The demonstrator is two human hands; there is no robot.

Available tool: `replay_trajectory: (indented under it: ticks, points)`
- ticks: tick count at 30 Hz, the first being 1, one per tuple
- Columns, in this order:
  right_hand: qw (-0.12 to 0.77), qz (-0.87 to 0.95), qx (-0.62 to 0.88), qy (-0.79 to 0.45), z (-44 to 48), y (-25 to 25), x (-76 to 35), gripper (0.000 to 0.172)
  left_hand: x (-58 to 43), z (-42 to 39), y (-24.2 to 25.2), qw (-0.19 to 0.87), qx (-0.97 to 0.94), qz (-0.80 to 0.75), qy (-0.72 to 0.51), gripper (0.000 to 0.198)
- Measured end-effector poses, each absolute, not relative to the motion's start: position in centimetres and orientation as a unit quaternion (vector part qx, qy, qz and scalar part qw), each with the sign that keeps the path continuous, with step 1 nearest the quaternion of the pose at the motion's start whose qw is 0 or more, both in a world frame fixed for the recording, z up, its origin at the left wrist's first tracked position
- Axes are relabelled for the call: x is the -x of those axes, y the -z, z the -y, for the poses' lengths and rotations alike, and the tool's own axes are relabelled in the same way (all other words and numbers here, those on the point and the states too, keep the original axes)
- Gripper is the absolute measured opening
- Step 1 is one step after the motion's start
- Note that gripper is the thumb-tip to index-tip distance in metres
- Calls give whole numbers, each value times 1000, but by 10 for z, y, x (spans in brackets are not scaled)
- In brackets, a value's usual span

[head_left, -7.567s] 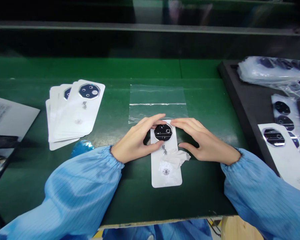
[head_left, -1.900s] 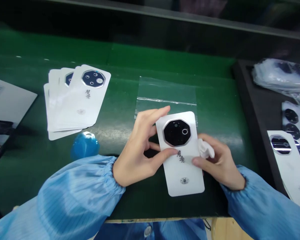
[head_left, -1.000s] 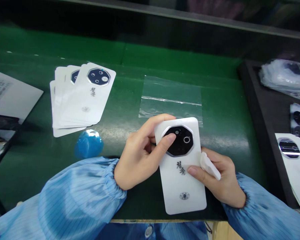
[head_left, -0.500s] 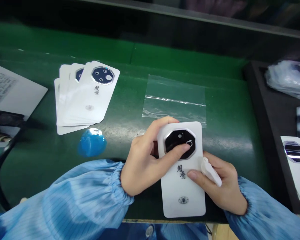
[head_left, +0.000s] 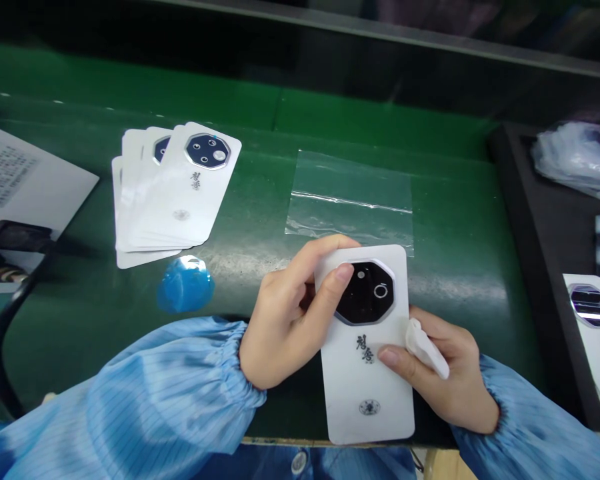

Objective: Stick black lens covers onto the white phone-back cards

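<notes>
Between my hands is a white phone back cover (head_left: 347, 393) with an octagonal black camera window and dark printed characters. My left hand (head_left: 293, 320) grips its upper left, the thumb resting on the window's left edge and the fingers behind. My right hand (head_left: 445, 373) pinches the cover's right edge, thumb on the front. A small folded white cloth or wipe (head_left: 427, 350) is also tucked in my right hand. Beyond the cover, a clear plastic bag (head_left: 350, 193) lies flat on the green bench.
Fanned white covers (head_left: 180, 193) lie at the left, a round blue film (head_left: 186, 285) just below them. Farther left are a printed sheet (head_left: 45, 167) and a black cable (head_left: 0, 347). A black tray (head_left: 530, 240) at the right carries bagged parts (head_left: 580, 157) and another white cover (head_left: 587, 353).
My left thumb has slid from the ring on the camera window up and left to the window's edge. The cover has shifted slightly down and right.
</notes>
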State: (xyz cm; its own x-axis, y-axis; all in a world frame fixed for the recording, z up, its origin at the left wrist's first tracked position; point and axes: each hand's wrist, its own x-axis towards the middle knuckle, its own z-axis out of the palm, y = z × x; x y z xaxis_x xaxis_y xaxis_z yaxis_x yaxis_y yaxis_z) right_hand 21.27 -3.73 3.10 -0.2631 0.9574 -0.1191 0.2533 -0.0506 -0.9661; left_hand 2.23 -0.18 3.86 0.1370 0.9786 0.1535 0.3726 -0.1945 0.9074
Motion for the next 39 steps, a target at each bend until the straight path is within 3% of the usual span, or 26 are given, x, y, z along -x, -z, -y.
replay_trajectory:
  ticks: [15,18,22,25,29,34,39]
  points:
    - [328,601,561,-464,32,-32,-208,22,-20,1,-31,358,-641,-523,-432,21]
    - [339,578,594,-445,32,-37,-214,17,-19,0,-27,424,-619,-512,-420,25]
    - [346,539,681,-355,48,-56,-274,21,-20,-4,-20,521,-570,-492,-401,32]
    - [371,403,803,-235,72,-76,-347,33,-21,-6,-17,518,-583,-498,-379,28]
    - [377,360,829,-199,93,-87,-426,44,-24,-8,-14,515,-603,-496,-353,31]
    - [326,410,821,-225,90,-60,-454,49,-26,-10,-12,508,-604,-502,-354,33]
    - [258,485,819,-167,87,-41,-461,37,-22,-12,-6,502,-609,-500,-357,35]
